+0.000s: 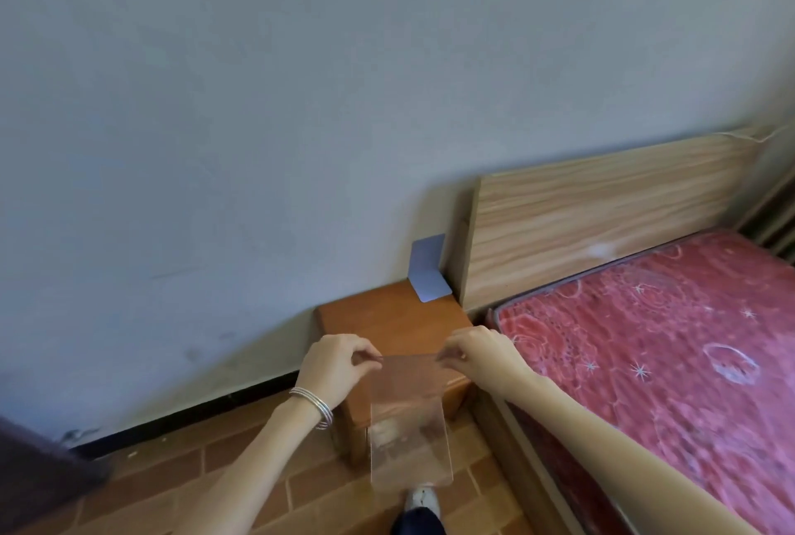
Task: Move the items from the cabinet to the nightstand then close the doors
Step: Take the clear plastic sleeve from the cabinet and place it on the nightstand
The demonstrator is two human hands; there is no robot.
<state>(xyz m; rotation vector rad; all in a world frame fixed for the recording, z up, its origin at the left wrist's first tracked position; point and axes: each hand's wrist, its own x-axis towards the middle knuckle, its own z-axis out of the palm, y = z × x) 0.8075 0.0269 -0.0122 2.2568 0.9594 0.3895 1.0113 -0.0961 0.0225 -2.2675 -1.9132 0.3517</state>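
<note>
A clear plastic sheet [408, 427] hangs upright in front of the orange-brown wooden nightstand [387, 319]. My left hand [335, 362] pinches its top left corner and my right hand [477, 351] pinches its top right corner. The sheet's top edge is level with the nightstand's front edge, and its lower part hangs over the floor. A blue L-shaped bookend [428, 270] stands at the nightstand's back right corner, against the wall. The cabinet is not clearly in view.
A bed with a red patterned mattress [667, 341] and a light wooden headboard [602, 220] stands right of the nightstand. The floor is brick-patterned tile [215, 470]. A dark blurred shape [38, 474] fills the lower left corner. My shoe [423, 500] is below the sheet.
</note>
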